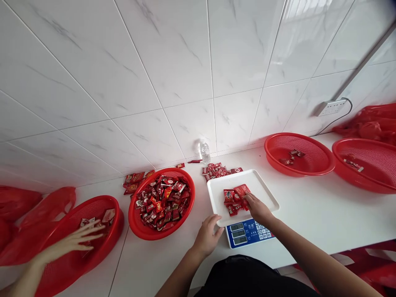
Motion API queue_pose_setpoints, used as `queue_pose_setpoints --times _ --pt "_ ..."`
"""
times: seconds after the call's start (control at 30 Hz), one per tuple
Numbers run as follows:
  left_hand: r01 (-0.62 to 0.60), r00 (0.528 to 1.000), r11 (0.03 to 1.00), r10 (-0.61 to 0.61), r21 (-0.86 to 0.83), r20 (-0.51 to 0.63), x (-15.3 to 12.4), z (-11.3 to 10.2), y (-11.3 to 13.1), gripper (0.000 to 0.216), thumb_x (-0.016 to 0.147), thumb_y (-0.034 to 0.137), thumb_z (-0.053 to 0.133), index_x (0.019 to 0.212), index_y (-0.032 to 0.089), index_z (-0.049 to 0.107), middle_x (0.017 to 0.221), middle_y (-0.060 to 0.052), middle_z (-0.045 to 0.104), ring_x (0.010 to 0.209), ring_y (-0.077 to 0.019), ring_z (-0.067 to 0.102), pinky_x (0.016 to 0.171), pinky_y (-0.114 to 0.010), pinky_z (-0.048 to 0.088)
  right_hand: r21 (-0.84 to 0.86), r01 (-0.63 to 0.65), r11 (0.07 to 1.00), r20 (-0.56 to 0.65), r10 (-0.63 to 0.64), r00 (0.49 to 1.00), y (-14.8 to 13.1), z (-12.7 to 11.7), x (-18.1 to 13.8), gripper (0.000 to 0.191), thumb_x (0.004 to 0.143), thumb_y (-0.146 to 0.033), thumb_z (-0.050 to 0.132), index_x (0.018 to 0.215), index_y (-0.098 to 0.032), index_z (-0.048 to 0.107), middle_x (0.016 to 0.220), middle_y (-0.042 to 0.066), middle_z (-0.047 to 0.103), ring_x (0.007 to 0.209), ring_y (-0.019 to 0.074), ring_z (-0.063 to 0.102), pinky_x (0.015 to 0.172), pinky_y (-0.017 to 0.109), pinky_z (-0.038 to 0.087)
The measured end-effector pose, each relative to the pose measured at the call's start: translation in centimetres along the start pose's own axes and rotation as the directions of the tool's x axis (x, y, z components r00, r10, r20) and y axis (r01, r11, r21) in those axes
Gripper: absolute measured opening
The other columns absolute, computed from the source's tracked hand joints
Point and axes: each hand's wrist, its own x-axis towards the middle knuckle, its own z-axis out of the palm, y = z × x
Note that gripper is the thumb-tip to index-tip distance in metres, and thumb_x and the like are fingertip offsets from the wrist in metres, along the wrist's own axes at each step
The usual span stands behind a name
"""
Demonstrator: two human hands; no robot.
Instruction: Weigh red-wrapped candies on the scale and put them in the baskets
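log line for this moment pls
left hand: at tray edge | right hand: touching packets | scale: under tray | co-worker's hand: in basket

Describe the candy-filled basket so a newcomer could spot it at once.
On the white counter by the tiled wall stands a scale with a white tray, where the right hand touches some red packets. Just left of that tray sits a round red basket. Unlike the other three red baskets, nearly bare, it is heaped with red-wrapped candies.
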Motion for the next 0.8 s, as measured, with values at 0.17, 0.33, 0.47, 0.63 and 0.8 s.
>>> queue_pose_setpoints --times 0.17,0.33,0.47,0.63,0.8 --pt "0.062 0.997 0.985 -0.068 -0.159 -0.033 -2.4 -0.7 -0.1 0.036 0.082 0.038 0.05 0.113 0.021 0.059 0.111 -0.009 0.061 0.104 -0.0214 0.055 0.091 -0.036 0.043 0.209 -0.108 0.972 0.015 0.107 0.994 -2.0 -0.8 -2.1 0.029 0.087 -0.037 0.035 0.107 -0.023 0.051 0.104 0.008 0.064 0.094 0.0236 0.06 0.074 0.033 0.046" --pt "0.073 0.997 0.961 -0.066 -0.267 0.034 -2.8 -0.1 2.8 0.04 0.082 0.04 0.051 0.118 0.022 0.054 0.107 -0.007 0.062 0.09 -0.018 0.059 0.082 -0.032 0.047 0.431 -0.055 0.901 0.283 -0.077 0.956 -6.2 0.0 -5.6 0.018 0.083 -0.033 0.043 0.089 -0.022 0.056 0.081 0.002 0.068 0.071 0.0179 0.063 0.064 0.027 0.045" --pt "0.006 0.999 0.929 0.015 -0.369 0.051 -2.8 1.0 5.0 0.037 0.082 0.037 0.052 0.116 0.02 0.053 0.102 -0.007 0.063 0.084 -0.0163 0.06 0.076 -0.029 0.047 0.466 -0.041 0.884 0.327 -0.129 0.936 -7.9 1.4 -7.9 0.027 0.08 -0.023 0.043 0.104 -0.023 0.054 0.08 0.001 0.069 0.068 0.016 0.063 0.063 0.025 0.045" --pt "0.063 0.996 0.86 -0.018 -0.507 0.092 -3.8 2.1 5.1 0.026 0.084 0.037 0.049 0.101 0.016 0.053 0.085 -0.005 0.063 0.074 -0.0146 0.061 0.067 -0.026 0.047 0.505 -0.094 0.858 0.428 -0.154 0.891 -7.5 1.8 -9.2 0.049 0.08 -0.025 0.045 0.129 -0.021 0.04 0.083 0.003 0.069 0.071 0.0171 0.064 0.065 0.027 0.048" --pt "0.188 0.981 0.833 -0.135 -0.521 0.139 -4.6 2.6 4.5 0.022 0.079 0.036 0.057 0.086 0.015 0.055 0.072 -0.002 0.061 0.066 -0.0131 0.059 0.061 -0.024 0.044 0.534 -0.041 0.844 0.473 -0.258 0.842 -8.2 0.3 -9.8 0.047 0.081 -0.031 0.05 0.127 -0.024 0.043 0.098 0.005 0.067 0.087 0.0195 0.063 0.078 0.03 0.048"
